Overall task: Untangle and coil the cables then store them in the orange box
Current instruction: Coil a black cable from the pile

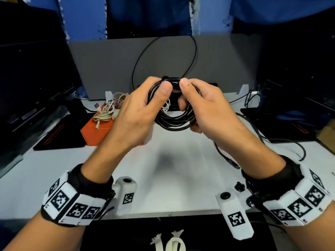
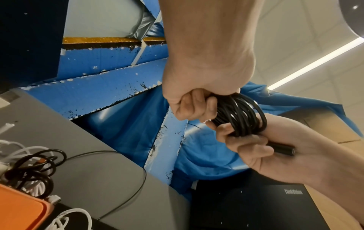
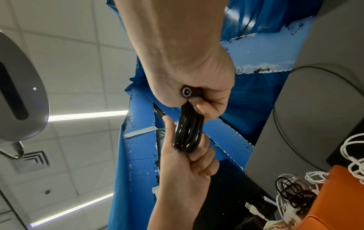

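A black cable coil (image 1: 174,118) hangs above the white table, held from both sides. My left hand (image 1: 154,98) grips its left side, thumb on top. My right hand (image 1: 186,95) grips the right side, thumb pressed on the top strands. A loose loop of the same thin black cable (image 1: 163,51) arcs up behind the coil. In the right wrist view the right hand (image 3: 199,99) also holds a round black plug (image 3: 187,92) against the coil (image 3: 189,135). The orange box (image 1: 96,131) stands to the left with a tangle of white cables (image 1: 105,113) on it.
A grey partition (image 1: 101,66) closes the back of the white table (image 1: 172,178). Dark laptops lie at the left (image 1: 59,134) and right (image 1: 282,124). More black cable (image 1: 272,142) trails over the table's right side, ending in a connector (image 1: 233,164).
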Available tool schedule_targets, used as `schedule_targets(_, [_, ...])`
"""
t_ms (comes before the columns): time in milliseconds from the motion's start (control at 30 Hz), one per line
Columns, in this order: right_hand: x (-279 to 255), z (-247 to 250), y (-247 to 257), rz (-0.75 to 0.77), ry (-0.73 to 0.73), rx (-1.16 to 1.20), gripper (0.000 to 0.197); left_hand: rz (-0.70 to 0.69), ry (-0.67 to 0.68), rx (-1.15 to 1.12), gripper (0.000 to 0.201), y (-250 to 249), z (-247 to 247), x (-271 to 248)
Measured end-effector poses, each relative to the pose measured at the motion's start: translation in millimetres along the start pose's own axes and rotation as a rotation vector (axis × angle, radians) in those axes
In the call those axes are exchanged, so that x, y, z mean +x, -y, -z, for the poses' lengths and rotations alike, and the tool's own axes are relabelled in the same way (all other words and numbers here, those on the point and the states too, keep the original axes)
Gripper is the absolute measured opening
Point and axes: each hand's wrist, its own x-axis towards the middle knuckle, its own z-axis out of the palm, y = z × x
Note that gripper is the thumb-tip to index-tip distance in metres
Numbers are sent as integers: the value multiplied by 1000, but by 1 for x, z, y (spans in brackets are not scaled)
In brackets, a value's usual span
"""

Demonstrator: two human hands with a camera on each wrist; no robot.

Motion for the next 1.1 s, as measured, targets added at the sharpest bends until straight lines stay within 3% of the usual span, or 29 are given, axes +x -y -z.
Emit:
schedule_targets(133, [5,12,4,-59,132,123,59,-26,40,34,21,3,10,5])
schedule_targets(200, [8,22,8,-41,191,102,49,-55,54,54,20,4,15,5])
schedule_targets(300, [10,42,9,94,264,-203,28,-87,75,67,14,4,21,5])
schedule_targets(400, [13,56,4,228,322,-475,21,-86,86,3,17,4,23,6])
schedule_targets(500, [18,55,-4,261,174,-609,17,-69,91,-98,28,5,17,6])
schedule_targets(567, [19,43,-9,272,56,-503,20,-41,78,-176,40,5,10,4])
schedule_targets(633, [21,30,-14,242,-35,-236,19,-31,62,-242,43,6,4,3])
schedule_targets(733, [20,15,-16,130,-49,202,18,-74,58,-218,24,2,0,3])
schedule_targets(867, [16,5,-16,-61,131,550,24,-101,41,-61,16,2,4,3])
schedule_targets(1000, [12,6,-12,-252,431,753,68,-89,-60,84,15,3,10,3])
schedule_targets(1033, [11,5,-10,-244,448,743,70,-79,-69,106,17,4,11,3])
schedule_targets(1100, [8,2,-9,-192,422,633,50,-71,-78,165,22,3,12,3])
